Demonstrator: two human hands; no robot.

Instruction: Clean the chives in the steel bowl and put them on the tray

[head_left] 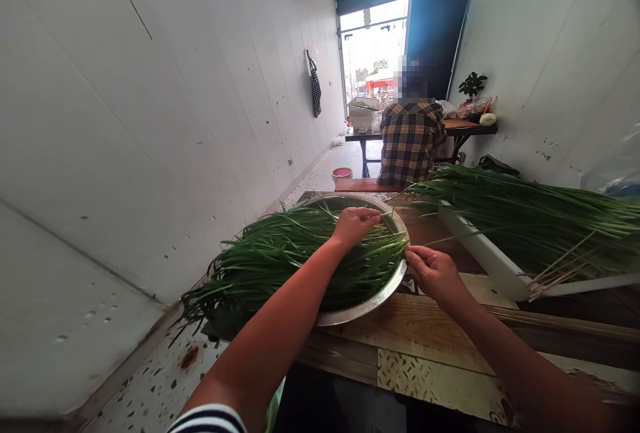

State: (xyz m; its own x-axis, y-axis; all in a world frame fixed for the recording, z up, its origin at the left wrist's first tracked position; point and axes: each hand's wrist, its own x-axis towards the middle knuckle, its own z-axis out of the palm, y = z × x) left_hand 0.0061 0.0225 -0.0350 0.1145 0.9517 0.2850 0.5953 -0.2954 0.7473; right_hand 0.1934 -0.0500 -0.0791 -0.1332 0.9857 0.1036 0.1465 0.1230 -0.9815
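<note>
Long green chives [280,246] fill a wide metal bowl [367,308], their leaves spilling over its left side and their pale stalk ends lying toward the right rim. Over the bowl, my left hand [355,225] is closed, thumb and fingers pinched together on thin chive stalks near the far right rim. My right hand [434,273] sits at the right rim with thumb and forefinger pinched at the stalk ends. Exactly what lies between its fingertips is too small to make out.
A white foam box [487,256] on the right holds a large pile of chives [530,213], with thin wooden sticks [563,266] at its corner. Wood-patterned tabletop [400,326] lies below. Ahead, a person in a plaid shirt [410,140] sits facing a table [465,130].
</note>
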